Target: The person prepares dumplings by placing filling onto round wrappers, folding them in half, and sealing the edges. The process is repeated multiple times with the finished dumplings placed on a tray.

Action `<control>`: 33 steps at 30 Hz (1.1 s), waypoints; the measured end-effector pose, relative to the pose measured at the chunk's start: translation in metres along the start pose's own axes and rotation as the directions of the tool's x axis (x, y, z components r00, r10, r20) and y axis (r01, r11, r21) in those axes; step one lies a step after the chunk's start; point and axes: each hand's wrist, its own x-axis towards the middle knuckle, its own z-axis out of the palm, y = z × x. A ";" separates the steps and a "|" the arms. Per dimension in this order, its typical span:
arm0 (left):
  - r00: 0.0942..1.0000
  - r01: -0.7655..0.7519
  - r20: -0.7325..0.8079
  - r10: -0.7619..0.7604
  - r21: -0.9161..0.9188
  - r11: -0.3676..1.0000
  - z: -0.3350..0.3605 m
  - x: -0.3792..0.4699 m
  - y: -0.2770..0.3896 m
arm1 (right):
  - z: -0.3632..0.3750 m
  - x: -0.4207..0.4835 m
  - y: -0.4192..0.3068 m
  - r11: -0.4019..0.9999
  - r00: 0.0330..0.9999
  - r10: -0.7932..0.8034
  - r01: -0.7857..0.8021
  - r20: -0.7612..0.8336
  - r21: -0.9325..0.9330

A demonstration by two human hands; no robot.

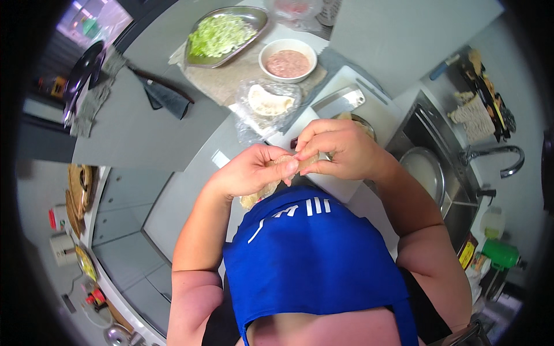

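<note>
Close above the blue apron, my left hand (255,170) and my right hand (337,149) meet at the fingertips. Both pinch a thin, pale, translucent food piece (308,162); its exact kind cannot be told. More pale, wet-looking material (259,194) shows below my left palm. Beyond my hands, a white crescent-shaped dumpling (269,102) lies on clear plastic wrap (249,129). Behind it stands a white bowl (314,55) of pink minced meat (288,63). A metal tray (259,19) holds shredded green vegetable (220,35). My right hand partly hides a round container (368,125).
A cleaver (339,100) lies on the white cutting board (383,108) beyond my right hand. To the right are a steel sink (404,134) holding a round basin (424,168), and a curved faucet (497,151). Dark cloth (166,97) hangs at left.
</note>
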 end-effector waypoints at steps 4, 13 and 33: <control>0.995 0.080 0.049 -0.086 0.117 0.990 0.011 0.029 0.015 | -0.021 -0.021 0.002 0.997 0.999 0.038 -0.036 -0.018 0.072; 0.976 -0.072 0.209 0.056 0.069 0.995 -0.002 0.059 0.015 | -0.026 -0.060 0.033 0.483 0.943 0.312 -0.052 -0.116 0.874; 0.948 0.057 -0.301 -0.102 -0.157 0.986 0.005 0.061 -0.021 | -0.073 -0.112 0.094 0.751 0.689 0.635 -0.445 -0.349 0.488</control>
